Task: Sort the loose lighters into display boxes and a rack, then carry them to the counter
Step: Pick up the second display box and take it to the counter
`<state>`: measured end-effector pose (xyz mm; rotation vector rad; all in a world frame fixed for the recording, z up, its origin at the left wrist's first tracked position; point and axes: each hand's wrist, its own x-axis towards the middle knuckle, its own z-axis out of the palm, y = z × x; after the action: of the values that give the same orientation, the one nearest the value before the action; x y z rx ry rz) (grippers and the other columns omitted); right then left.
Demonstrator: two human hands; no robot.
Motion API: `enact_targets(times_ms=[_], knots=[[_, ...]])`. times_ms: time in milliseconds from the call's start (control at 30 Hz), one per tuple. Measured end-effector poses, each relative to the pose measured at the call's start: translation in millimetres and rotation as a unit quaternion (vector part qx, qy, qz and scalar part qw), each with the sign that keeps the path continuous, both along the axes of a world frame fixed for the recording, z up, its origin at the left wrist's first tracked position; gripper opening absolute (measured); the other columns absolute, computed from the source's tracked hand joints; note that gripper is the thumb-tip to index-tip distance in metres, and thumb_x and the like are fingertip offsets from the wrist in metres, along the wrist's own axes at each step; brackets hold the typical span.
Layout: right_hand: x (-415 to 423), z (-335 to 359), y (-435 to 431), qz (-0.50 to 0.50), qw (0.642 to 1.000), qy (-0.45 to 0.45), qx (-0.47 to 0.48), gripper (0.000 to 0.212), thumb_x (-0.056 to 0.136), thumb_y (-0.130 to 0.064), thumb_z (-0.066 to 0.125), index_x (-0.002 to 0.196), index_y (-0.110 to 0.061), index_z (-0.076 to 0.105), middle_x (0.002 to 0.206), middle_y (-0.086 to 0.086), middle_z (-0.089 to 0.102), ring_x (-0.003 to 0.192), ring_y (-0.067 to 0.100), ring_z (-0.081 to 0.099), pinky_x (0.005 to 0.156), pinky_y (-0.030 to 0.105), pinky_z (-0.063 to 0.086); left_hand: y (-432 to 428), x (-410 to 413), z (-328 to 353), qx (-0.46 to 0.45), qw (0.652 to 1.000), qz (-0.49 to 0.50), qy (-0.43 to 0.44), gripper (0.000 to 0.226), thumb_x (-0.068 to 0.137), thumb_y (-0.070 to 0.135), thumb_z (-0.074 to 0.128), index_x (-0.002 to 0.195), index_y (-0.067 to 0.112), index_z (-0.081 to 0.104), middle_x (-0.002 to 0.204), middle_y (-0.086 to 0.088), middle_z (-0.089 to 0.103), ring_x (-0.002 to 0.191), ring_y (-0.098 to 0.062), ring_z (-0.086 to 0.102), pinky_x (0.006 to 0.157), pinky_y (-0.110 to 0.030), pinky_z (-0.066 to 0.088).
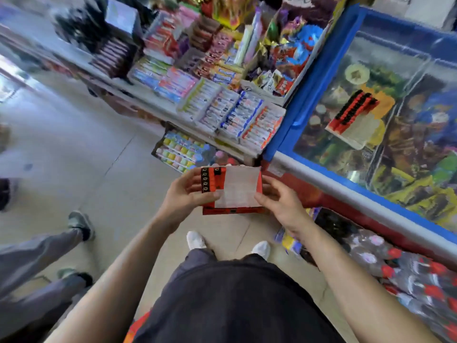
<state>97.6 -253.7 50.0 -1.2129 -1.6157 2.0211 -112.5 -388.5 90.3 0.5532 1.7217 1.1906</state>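
I hold a red display box in front of my waist, over the floor. A row of red lighters with black tops fills its left side; the rest shows a white inner lining. My left hand grips the box's left end, thumb across the front. My right hand holds the right end with curled fingers. A second box of red and black lighters lies on the glass lid of the blue freezer at the right.
A counter shelf packed with sweets and gum boxes runs along the back. A candy tray sits low by the floor. Bottle packs stand at the lower right. Another person's legs are at the left.
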Motion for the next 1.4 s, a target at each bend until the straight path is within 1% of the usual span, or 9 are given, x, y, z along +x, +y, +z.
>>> enact_targets(times_ms=[233,367,467,733,833,933,1067,1233,1400], knots=[[-126,-1,-45,0.097,0.993,-0.037,0.047,0.044,0.090,-0.009,0.072,0.123,-0.032,0.056,0.112,-0.014,0.069,0.102,0.000,0.065,0.093,0.022,0.052,-82,-83,-21,0.025,0.986,0.164,-0.030,0.077,0.057,0.042,0.090,0.128,0.026,0.064,0.114,-0.001,0.075,0.107,-0.019,0.070,0.086,-0.035,0.060],[-195,-4,-70,0.130,0.987,-0.065,0.063,0.032,0.092,-0.013,0.070,0.116,-0.031,0.061,0.112,-0.010,0.070,0.103,0.004,0.066,0.095,0.028,0.052,-117,-137,-34,0.022,0.980,0.195,-0.036,0.070,0.069,0.043,0.090,0.133,0.035,0.062,0.119,0.003,0.070,0.111,-0.017,0.066,0.084,-0.036,0.061],[-244,-7,-85,0.147,0.984,-0.081,0.053,0.030,0.095,-0.010,0.065,0.109,-0.035,0.061,0.113,-0.013,0.070,0.102,-0.002,0.066,0.089,0.022,0.051,-130,-178,-40,0.011,0.978,0.207,-0.031,0.068,0.074,0.040,0.086,0.136,0.032,0.060,0.123,0.003,0.066,0.113,-0.018,0.064,0.084,-0.039,0.062],[-347,-10,-86,0.142,0.981,-0.114,0.069,0.044,0.094,-0.024,0.068,0.136,-0.020,0.058,0.128,-0.004,0.066,0.117,0.013,0.063,0.102,0.043,0.052,-128,-284,-39,0.031,0.974,0.219,-0.051,0.051,0.083,0.024,0.082,0.128,0.035,0.061,0.123,0.001,0.066,0.104,-0.012,0.068,0.076,-0.026,0.060],[-384,-10,-73,0.124,0.985,-0.094,0.070,0.033,0.093,-0.022,0.069,0.126,-0.025,0.062,0.125,0.000,0.068,0.113,0.015,0.065,0.099,0.042,0.053,-110,-324,-36,0.031,0.975,0.211,-0.055,0.049,0.085,0.018,0.080,0.129,0.030,0.061,0.120,0.001,0.066,0.095,-0.005,0.069,0.074,-0.022,0.059],[-427,-7,-53,0.102,0.989,-0.071,0.075,0.030,0.093,-0.025,0.069,0.122,-0.032,0.065,0.120,-0.003,0.071,0.112,0.016,0.067,0.098,0.046,0.054,-86,-374,-37,0.026,0.983,0.184,-0.014,0.050,0.084,0.024,0.081,0.129,0.035,0.060,0.121,0.006,0.067,0.109,-0.006,0.064,0.083,-0.024,0.059],[-492,-3,-19,0.066,0.994,-0.032,0.087,0.028,0.095,-0.022,0.066,0.119,-0.035,0.065,0.117,-0.010,0.071,0.110,0.008,0.066,0.097,0.039,0.054,-46,-448,-31,0.033,0.990,0.132,0.045,0.055,0.083,0.032,0.081,0.133,0.037,0.059,0.124,0.012,0.066,0.118,-0.006,0.059,0.082,-0.022,0.058],[-556,24,31,0.035,0.992,-0.024,0.117,0.027,0.097,-0.023,0.064,0.118,-0.039,0.063,0.110,-0.018,0.071,0.105,0.007,0.067,0.088,0.031,0.057,10,-526,-8,0.055,0.993,0.075,0.075,0.062,0.078,0.042,0.083,0.134,0.035,0.058,0.124,0.015,0.066,0.118,-0.006,0.060,0.091,-0.039,0.060],[-602,56,89,-0.003,0.987,-0.021,0.160,0.031,0.097,-0.030,0.064,0.127,-0.034,0.059,0.124,-0.012,0.067,0.114,0.006,0.063,0.091,0.026,0.054,75,-587,17,0.094,0.992,0.028,0.085,0.063,0.073,0.039,0.085,0.129,0.025,0.060,0.120,0.007,0.068,0.111,-0.014,0.064,0.092,-0.047,0.058]])
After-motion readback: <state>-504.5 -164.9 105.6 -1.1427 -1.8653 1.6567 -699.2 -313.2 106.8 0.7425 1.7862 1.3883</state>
